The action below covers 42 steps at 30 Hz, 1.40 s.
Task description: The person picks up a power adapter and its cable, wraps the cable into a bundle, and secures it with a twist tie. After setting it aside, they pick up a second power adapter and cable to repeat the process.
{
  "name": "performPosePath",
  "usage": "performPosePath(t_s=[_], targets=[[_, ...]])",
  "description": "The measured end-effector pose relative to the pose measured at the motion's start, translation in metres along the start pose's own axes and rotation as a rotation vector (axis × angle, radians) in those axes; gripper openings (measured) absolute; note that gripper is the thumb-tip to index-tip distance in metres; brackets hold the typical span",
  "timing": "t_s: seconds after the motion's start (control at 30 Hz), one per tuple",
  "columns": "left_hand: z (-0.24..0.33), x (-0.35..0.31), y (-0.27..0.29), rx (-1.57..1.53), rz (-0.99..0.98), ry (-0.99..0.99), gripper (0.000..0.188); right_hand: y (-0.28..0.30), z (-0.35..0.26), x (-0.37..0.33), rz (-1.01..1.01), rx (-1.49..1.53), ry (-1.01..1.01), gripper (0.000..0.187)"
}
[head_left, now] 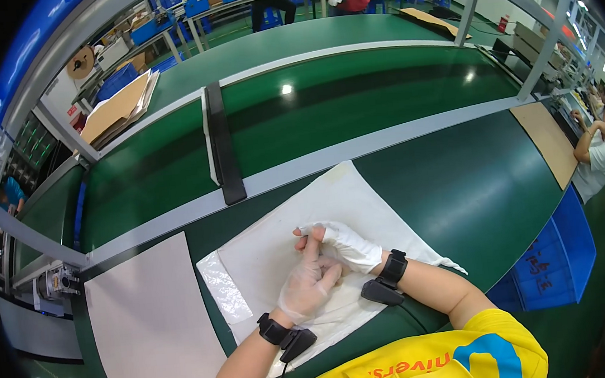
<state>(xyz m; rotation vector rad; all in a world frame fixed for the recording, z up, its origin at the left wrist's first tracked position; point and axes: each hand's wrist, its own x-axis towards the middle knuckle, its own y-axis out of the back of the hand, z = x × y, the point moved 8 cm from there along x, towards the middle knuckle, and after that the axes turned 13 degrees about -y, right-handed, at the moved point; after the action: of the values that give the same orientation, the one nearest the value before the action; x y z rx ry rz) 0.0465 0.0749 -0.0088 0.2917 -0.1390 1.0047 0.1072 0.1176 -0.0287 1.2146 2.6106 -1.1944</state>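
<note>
Sheet (361,202), white and creased along its near side, is our pos. ref.; it lies on the green worktop (459,175). Our L hand (315,278), in a translucent glove (301,297), and our R hand (343,239), in a white glove (358,250), are together above the sheet's middle, touching at the fingers. Whether a small part is pinched betw. them, we cannot tell.

Step in hand: we judge it to be fine fingertip work, prob. adjusting a glove.

Procedure, for best results:
1. Work over the sheet's middle, so that anything dropped lands on it.
2. Pinch lightly w/ the pads; pull along the finger, not across, since thin glove film may tear.
3. Smooth folds at each tip before handling other items.
4. Lift the wrist units, L (298,344) and R (382,292), clear of the sheet; they could snag its near edge.

Approx. layout: shiny plastic strip (226,289) at the sheet's left edge; pale board (152,317) left of the sheet; brown board (543,140) and blue bin (556,253) right of it, well apart.
</note>
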Motion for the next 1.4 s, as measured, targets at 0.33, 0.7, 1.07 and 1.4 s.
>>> performPosePath(t_s=[0.33, 0.7, 1.07, 1.4], targets=[[-0.005, -0.002, 0.001, -0.057, 0.025, 0.031, 0.086, 0.002, -0.001, 0.003, 0.005, -0.049, 0.053, 0.052], [-0.001, -0.001, 0.000, -0.067, 0.009, 0.046, 0.087, 0.002, 0.003, 0.004, -0.033, 0.136, -0.002, 0.047], [-0.004, -0.002, 0.000, -0.076, 0.046, -0.098, 0.093, 0.010, -0.001, 0.003, 0.084, -0.095, 0.046, 0.040], [0.000, 0.001, -0.003, 0.028, -0.076, 0.032, 0.076, 0.002, 0.003, 0.002, -0.044, 0.081, 0.000, 0.054]])
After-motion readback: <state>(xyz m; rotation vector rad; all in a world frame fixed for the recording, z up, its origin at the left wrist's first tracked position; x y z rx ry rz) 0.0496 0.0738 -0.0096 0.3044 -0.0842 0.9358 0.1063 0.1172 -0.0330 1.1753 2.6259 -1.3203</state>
